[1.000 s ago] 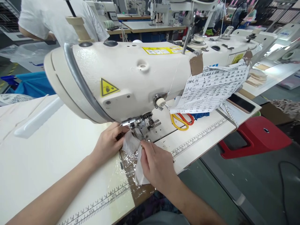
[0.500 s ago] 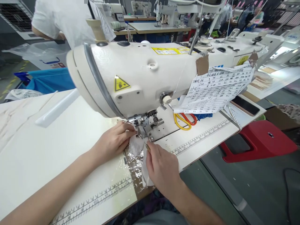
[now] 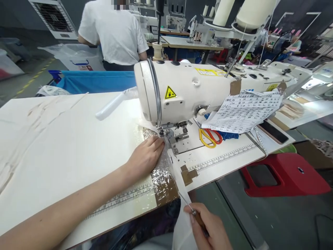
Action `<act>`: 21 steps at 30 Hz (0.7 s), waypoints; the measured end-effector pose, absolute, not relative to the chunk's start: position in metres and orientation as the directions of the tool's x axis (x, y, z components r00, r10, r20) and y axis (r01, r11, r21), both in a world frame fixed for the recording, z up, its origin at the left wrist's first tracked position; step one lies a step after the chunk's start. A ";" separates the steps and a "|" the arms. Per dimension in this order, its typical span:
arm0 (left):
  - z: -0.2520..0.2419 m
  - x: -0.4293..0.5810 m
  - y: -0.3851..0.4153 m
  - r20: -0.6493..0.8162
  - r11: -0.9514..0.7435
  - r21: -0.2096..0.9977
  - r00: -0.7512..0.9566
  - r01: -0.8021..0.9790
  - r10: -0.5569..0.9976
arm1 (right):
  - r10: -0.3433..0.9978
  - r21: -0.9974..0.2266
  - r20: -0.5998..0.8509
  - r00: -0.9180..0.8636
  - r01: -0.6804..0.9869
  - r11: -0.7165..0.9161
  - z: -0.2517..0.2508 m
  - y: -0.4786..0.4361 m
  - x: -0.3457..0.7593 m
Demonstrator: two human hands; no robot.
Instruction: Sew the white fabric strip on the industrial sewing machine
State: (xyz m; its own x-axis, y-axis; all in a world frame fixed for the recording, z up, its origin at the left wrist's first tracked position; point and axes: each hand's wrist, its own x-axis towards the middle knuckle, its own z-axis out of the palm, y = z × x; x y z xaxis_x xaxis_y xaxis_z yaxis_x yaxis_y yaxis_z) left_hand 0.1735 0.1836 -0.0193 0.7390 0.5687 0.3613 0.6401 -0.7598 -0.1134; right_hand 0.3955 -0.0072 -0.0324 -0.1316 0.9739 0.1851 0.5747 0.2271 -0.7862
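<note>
My left hand (image 3: 146,157) lies flat, palm down, on the taped patch of the table (image 3: 65,139), fingertips at the presser foot (image 3: 168,133) of the cream sewing machine (image 3: 197,86). A narrow white fabric strip (image 3: 179,175) runs from the foot over the table edge toward my lap. My right hand (image 3: 209,229) is below the table edge, closed on a thin metal tool with a brown handle (image 3: 194,212), right against the strip.
A handwritten sheet (image 3: 241,111) is taped to the machine, with yellow and red scissors (image 3: 210,137) and a phone (image 3: 272,126) beneath it. A red stool (image 3: 286,172) stands at right. A person in a white shirt (image 3: 114,34) works behind a blue bin (image 3: 96,81).
My right hand has drawn back from the presser foot to below the table edge, pulling the white strip out long. My head has pulled back and turned left. The left hand stays at the foot.
</note>
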 end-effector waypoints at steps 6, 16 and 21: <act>-0.021 0.169 0.174 0.323 -0.764 -0.068 0.738 0.642 0.592 | 0.986 -0.770 0.097 -0.135 0.617 0.160 -0.035 -0.011 0.403; -0.022 0.164 0.179 0.367 -0.762 0.041 0.699 0.647 0.614 | 0.990 -0.932 -0.136 -0.033 0.344 -0.117 -0.033 -0.004 0.395; -0.025 0.157 0.191 0.331 -0.760 0.153 0.691 0.632 0.642 | 0.945 -0.960 -0.278 0.171 -0.027 -0.278 -0.031 0.008 0.382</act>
